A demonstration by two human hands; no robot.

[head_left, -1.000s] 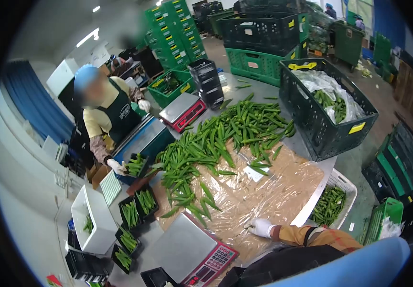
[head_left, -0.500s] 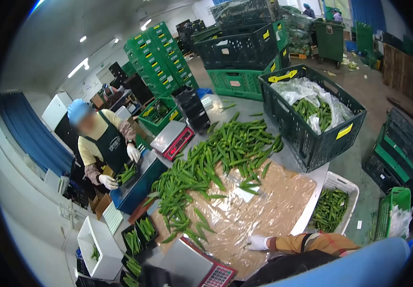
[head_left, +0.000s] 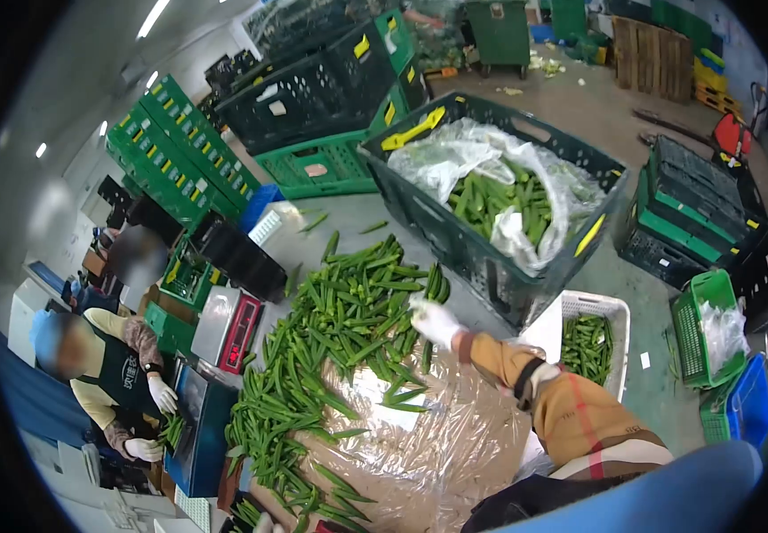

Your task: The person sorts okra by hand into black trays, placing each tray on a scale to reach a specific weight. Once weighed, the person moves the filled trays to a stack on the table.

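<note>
A large heap of green okra (head_left: pixel 348 302) spreads over the table, partly on brown sheeting under clear plastic film (head_left: pixel 464 400). My right hand (head_left: pixel 438 322), in a white glove, is at the heap's right edge, its somewhat blurred fingers stretched toward the okra. Nothing shows in its grasp. At the bottom edge of the view, a small piece of white glove, my left hand (head_left: pixel 266 524), shows beside okra pods; its fingers are hidden. A pale paper (head_left: pixel 397 413) lies by the okra on the film.
A dark crate (head_left: pixel 455 235) with bagged okra stands at the table's far right. Below is a white basket (head_left: pixel 620 338) of okra. Across the table, a co-worker (head_left: pixel 104 373) in white gloves handles okra beside a red-fronted scale (head_left: pixel 240 333). Stacked green crates (head_left: pixel 184 151) stand behind.
My right hand has moved up and forward from the film to the edge of the okra heap. My view has turned right. A bit of my left glove now shows at the bottom.
</note>
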